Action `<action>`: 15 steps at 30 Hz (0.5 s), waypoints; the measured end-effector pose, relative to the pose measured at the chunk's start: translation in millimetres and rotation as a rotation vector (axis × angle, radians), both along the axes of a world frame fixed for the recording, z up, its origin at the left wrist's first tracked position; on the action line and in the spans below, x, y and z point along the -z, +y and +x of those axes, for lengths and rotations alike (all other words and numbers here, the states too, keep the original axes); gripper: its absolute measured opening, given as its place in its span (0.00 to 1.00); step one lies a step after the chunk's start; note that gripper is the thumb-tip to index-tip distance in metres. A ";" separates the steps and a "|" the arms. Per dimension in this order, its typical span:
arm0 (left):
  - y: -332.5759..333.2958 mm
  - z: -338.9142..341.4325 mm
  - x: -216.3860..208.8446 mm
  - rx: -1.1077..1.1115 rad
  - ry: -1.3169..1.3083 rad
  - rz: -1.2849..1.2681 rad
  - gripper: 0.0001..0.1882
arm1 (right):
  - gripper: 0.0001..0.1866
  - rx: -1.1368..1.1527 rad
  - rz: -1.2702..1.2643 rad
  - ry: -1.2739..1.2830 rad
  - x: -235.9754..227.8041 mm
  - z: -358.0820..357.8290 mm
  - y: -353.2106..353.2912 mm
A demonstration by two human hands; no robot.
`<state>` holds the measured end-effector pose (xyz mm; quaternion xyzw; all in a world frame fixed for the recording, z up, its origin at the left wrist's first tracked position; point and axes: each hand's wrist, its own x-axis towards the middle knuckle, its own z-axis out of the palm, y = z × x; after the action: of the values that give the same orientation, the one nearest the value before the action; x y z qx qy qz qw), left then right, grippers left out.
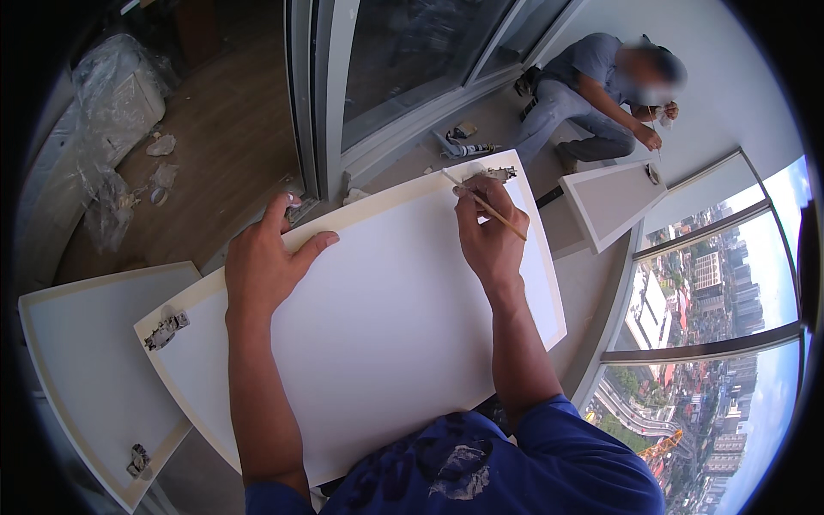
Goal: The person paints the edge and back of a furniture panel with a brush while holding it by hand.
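Note:
A large white cabinet door (390,343) with cream edging lies tilted in front of me, across my lap. My left hand (262,262) grips its far edge, thumb on the face and fingers over the rim; a small whitish patch shows at the fingertips. In my right hand (492,232) is a thin paintbrush (505,221) with a wooden handle. The brush's pale tip points at the cream border near the far right corner. Beside my right fingers sits a metal hinge (502,174), partly covered by them. Another hinge (166,330) is fixed near the left corner.
A second white door (94,343) with a hinge lies at left. Plastic-wrapped items (120,103) stand on the wooden floor. Beyond the sliding door frame (322,103), a caulking gun (463,148) lies on the floor. A crouching co-worker (592,94) handles a smaller panel (614,202) beside tall windows.

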<state>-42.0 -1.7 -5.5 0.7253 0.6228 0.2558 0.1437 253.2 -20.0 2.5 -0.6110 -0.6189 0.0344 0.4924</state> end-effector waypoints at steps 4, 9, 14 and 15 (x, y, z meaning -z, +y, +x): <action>-0.6 -0.1 1.3 0.015 0.007 0.059 0.39 | 0.05 -0.005 -0.001 0.063 2.1 6.0 2.5; -1.1 1.7 -4.5 -0.012 -0.066 -0.027 0.39 | 0.05 0.069 0.033 -0.033 0.7 14.4 7.5; -0.5 2.8 -5.8 -0.017 -0.081 -0.062 0.39 | 0.04 0.061 0.034 -0.037 -1.1 9.1 4.6; -0.5 2.4 -5.5 -0.015 -0.081 -0.058 0.39 | 0.05 0.041 0.008 -0.013 -0.8 6.8 3.3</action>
<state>-39.5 -2.2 0.0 0.7050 0.6292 0.2678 0.1878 260.0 -16.7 3.3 -0.6219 -0.6094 0.0178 0.4914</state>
